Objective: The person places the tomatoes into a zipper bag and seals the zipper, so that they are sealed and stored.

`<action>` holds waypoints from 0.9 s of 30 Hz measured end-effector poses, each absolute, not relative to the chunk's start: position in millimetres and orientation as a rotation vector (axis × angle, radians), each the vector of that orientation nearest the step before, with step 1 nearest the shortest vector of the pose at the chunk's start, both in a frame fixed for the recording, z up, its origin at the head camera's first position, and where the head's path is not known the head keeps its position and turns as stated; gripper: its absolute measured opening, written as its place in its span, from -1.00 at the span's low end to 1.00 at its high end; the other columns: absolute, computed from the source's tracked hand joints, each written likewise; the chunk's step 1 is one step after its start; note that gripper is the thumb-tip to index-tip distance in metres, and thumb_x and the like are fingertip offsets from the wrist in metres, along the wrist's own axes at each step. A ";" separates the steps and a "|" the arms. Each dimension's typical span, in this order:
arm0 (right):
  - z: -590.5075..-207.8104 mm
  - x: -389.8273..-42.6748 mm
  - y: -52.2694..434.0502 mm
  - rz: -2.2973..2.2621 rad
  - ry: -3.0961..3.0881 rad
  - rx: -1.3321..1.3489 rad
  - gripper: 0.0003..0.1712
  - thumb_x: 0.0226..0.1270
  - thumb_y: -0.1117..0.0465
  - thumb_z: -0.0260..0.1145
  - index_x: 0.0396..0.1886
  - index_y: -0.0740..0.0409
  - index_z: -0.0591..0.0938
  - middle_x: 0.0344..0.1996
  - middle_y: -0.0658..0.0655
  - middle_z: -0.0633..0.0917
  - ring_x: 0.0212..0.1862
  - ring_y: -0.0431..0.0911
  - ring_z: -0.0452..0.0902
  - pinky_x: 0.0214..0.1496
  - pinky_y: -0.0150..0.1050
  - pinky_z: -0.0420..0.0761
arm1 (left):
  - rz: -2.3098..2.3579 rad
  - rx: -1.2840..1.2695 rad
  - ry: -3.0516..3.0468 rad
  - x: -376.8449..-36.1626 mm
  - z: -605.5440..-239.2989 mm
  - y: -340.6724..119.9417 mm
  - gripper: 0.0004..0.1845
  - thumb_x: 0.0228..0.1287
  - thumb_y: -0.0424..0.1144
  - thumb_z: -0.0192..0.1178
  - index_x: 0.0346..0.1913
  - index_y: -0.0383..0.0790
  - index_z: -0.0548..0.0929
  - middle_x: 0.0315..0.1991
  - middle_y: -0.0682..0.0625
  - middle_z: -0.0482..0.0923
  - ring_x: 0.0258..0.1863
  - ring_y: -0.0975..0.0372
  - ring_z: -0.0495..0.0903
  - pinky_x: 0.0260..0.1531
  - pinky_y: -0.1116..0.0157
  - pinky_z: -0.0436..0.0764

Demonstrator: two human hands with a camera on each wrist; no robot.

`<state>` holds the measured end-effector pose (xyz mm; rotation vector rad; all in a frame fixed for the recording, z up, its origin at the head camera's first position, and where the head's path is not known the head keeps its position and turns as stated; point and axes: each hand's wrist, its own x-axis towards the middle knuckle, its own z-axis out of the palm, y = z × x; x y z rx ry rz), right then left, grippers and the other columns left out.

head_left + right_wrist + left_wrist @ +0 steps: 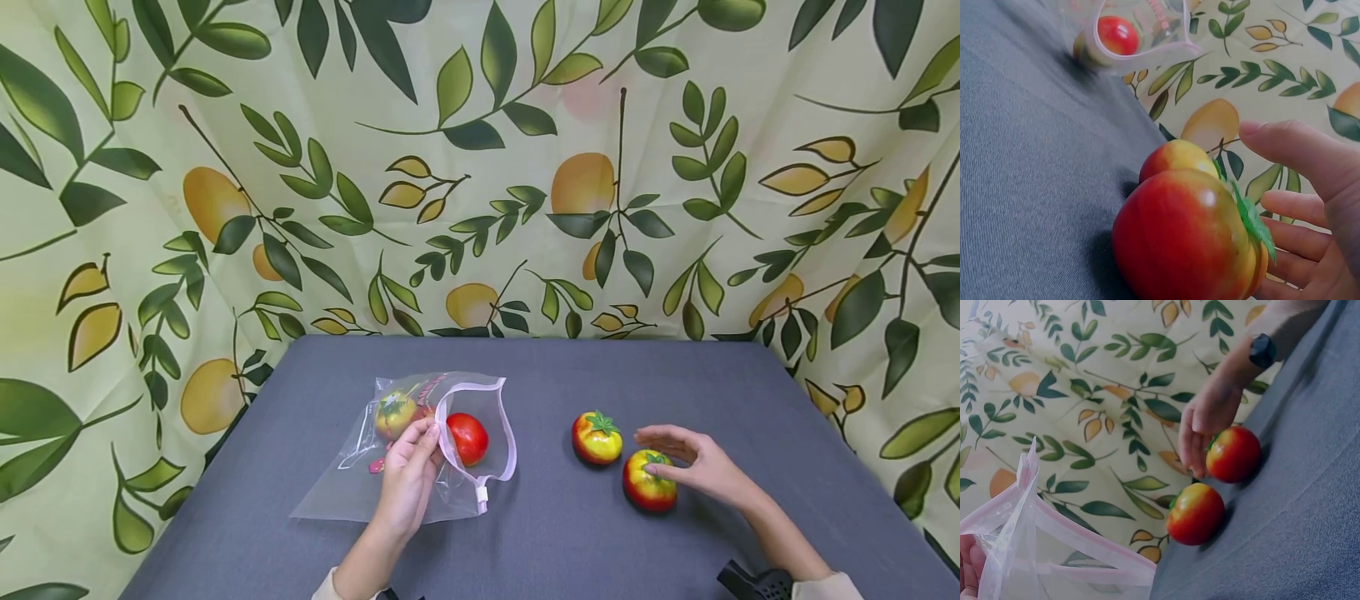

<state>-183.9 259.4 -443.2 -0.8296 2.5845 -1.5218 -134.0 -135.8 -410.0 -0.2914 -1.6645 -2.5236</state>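
Note:
My left hand [411,475] pinches the pink-edged rim of a clear zip bag [337,492] and keeps its mouth apart. Inside the bag lie a red tomato [468,439] near the mouth and a yellow-green tomato [395,414] deeper in, partly seen through printed plastic. My right hand [701,462] is at a red-and-yellow tomato [649,481], thumb over its green leafy top and fingers spread loosely behind it. In the right wrist view the thumb stands apart from this tomato [1179,237]. A similar tomato [597,437] sits just to its left.
A dark grey cloth-covered table [555,550] carries everything. Behind it and at both sides hangs a leaf-and-fruit printed curtain [510,167]. A white slider [482,496] sits at the near corner of the bag's mouth. Dark wrist devices [753,581] are on both wrists.

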 end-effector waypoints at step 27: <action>-459.8 -184.8 275.2 -1.503 2.479 -0.851 -0.39 0.09 0.42 0.40 0.15 0.49 0.44 0.05 -0.38 0.59 0.06 -0.60 0.45 -0.02 -0.58 0.53 | -2.524 -0.317 -1.645 -134.0 -410.2 -135.5 -0.77 0.47 -0.38 -0.08 -0.13 0.01 0.55 -0.19 0.23 0.54 -0.21 0.47 0.56 -0.03 0.56 0.58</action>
